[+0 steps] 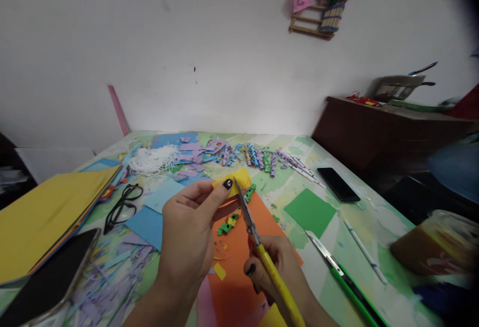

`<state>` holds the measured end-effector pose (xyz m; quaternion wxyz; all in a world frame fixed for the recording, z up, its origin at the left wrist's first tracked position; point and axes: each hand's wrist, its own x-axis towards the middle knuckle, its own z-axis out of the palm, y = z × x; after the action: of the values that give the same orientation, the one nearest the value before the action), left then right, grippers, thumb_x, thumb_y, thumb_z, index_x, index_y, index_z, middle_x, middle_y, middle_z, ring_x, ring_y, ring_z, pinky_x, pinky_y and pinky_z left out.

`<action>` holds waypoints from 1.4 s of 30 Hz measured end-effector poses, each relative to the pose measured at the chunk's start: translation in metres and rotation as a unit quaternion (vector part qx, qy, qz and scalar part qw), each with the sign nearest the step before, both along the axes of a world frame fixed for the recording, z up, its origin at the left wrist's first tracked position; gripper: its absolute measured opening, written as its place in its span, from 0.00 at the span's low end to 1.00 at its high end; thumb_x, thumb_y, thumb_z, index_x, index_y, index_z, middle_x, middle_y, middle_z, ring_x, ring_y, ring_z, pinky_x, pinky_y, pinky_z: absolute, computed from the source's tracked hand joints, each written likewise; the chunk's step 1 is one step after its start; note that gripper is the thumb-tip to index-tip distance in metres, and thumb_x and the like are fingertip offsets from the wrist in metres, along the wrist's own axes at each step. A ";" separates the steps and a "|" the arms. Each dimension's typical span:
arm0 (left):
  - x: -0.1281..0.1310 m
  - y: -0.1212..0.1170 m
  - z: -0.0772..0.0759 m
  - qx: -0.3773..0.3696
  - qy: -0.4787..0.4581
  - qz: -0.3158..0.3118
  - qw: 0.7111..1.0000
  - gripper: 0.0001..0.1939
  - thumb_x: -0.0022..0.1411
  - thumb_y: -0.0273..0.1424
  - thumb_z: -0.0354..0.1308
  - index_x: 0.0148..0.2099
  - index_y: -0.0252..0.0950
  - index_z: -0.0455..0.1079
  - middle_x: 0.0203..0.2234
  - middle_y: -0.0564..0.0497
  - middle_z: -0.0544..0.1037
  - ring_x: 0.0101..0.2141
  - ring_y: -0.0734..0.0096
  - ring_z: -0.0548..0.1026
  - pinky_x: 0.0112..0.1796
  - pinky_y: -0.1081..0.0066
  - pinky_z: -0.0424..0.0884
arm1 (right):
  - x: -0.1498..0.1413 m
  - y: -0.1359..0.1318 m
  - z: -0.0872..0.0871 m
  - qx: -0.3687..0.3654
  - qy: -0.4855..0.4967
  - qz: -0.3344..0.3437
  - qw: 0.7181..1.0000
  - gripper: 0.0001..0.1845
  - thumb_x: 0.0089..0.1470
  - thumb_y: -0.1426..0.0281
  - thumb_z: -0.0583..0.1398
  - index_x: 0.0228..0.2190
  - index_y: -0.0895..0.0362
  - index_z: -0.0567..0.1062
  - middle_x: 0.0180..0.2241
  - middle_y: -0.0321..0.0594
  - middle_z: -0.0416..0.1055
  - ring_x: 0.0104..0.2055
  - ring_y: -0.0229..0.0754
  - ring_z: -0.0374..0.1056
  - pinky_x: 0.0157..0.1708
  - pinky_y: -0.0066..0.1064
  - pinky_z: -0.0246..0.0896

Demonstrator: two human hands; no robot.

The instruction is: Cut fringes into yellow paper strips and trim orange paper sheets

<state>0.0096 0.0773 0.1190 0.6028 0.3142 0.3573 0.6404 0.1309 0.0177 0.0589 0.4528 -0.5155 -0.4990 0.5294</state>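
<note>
Between its thumb and fingers, my left hand [194,222] pinches a small piece of yellow paper [242,177] with a fringed right edge. My right hand [277,267] is wrapped round the yellow handle of the scissors [254,232], whose blades point up and away and touch the yellow paper. Below the hands lies an orange sheet [239,287] with small yellow scraps [219,270] on it. Green cut-paper pieces [226,226] with a yellow flower shape rest on the orange sheet near my left fingers.
Left are stacked coloured sheets [48,212], a black phone or tablet [52,272], black glasses [123,207] and purple paper strips [108,277]. White string [155,159] and rolled paper pieces [258,157] lie behind. Right are a green square [310,211], a green cutter knife [344,277], a phone [339,184] and a jar [437,242].
</note>
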 end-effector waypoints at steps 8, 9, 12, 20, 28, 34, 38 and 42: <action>0.001 0.001 0.001 -0.001 -0.004 0.002 1.000 0.07 0.45 0.27 0.70 0.25 0.32 0.74 0.23 0.50 0.81 0.27 0.67 0.80 0.32 0.69 0.78 | 0.000 0.000 0.001 0.000 -0.004 0.005 1.000 0.29 0.39 0.48 0.67 0.16 0.56 0.59 0.13 0.27 0.49 0.15 0.27 0.45 0.13 0.22 0.37; 0.001 0.001 0.000 0.001 -0.004 0.002 1.000 0.07 0.45 0.27 0.70 0.25 0.32 0.74 0.23 0.50 0.81 0.27 0.68 0.80 0.32 0.69 0.78 | 0.000 0.000 0.001 0.000 -0.006 0.006 1.000 0.30 0.39 0.48 0.66 0.16 0.55 0.59 0.13 0.27 0.49 0.15 0.27 0.45 0.13 0.22 0.37; 0.000 0.001 0.000 0.005 -0.008 -0.001 1.000 0.07 0.45 0.27 0.70 0.25 0.32 0.74 0.23 0.50 0.81 0.26 0.69 0.79 0.32 0.70 0.78 | -0.001 -0.001 0.003 -0.002 0.000 0.016 1.000 0.32 0.39 0.40 0.62 0.17 0.55 0.58 0.14 0.27 0.51 0.15 0.28 0.45 0.13 0.23 0.38; 0.001 0.000 0.001 0.005 -0.007 -0.002 1.000 0.07 0.45 0.27 0.70 0.25 0.32 0.74 0.23 0.50 0.81 0.27 0.68 0.79 0.32 0.70 0.77 | -0.003 -0.002 0.007 0.026 0.023 0.028 0.999 0.36 0.38 0.34 0.57 0.18 0.56 0.61 0.16 0.29 0.52 0.16 0.29 0.46 0.14 0.23 0.39; 0.001 0.001 0.002 0.001 -0.003 0.001 1.000 0.07 0.44 0.27 0.70 0.26 0.32 0.75 0.23 0.50 0.81 0.27 0.69 0.79 0.31 0.71 0.77 | -0.002 0.000 0.004 0.027 0.015 0.037 0.999 0.30 0.43 0.42 0.60 0.18 0.56 0.62 0.16 0.29 0.51 0.16 0.30 0.47 0.14 0.23 0.40; 0.001 0.001 0.002 0.004 -0.004 0.002 1.000 0.07 0.45 0.27 0.70 0.25 0.32 0.74 0.23 0.49 0.81 0.27 0.68 0.80 0.32 0.71 0.77 | -0.001 0.001 0.001 0.014 0.008 0.032 0.999 0.27 0.42 0.49 0.64 0.18 0.55 0.58 0.16 0.27 0.48 0.17 0.29 0.46 0.14 0.22 0.38; 0.001 0.001 0.001 0.001 -0.002 -0.001 1.000 0.07 0.46 0.27 0.69 0.25 0.32 0.74 0.24 0.49 0.81 0.28 0.68 0.80 0.32 0.71 0.77 | 0.000 0.001 -0.003 0.016 -0.004 0.024 1.000 0.28 0.42 0.46 0.62 0.18 0.55 0.59 0.15 0.28 0.50 0.17 0.29 0.47 0.15 0.23 0.39; 0.001 0.001 0.000 -0.001 0.002 0.001 1.000 0.07 0.46 0.28 0.70 0.26 0.32 0.74 0.24 0.49 0.81 0.27 0.69 0.79 0.32 0.71 0.77 | -0.001 0.000 -0.001 0.008 -0.008 0.018 1.000 0.30 0.42 0.43 0.62 0.17 0.55 0.58 0.14 0.28 0.50 0.16 0.29 0.46 0.14 0.23 0.38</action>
<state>0.0106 0.0782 0.1194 0.6020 0.3146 0.3598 0.6397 0.1303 0.0179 0.0581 0.4437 -0.5070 -0.5156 0.5294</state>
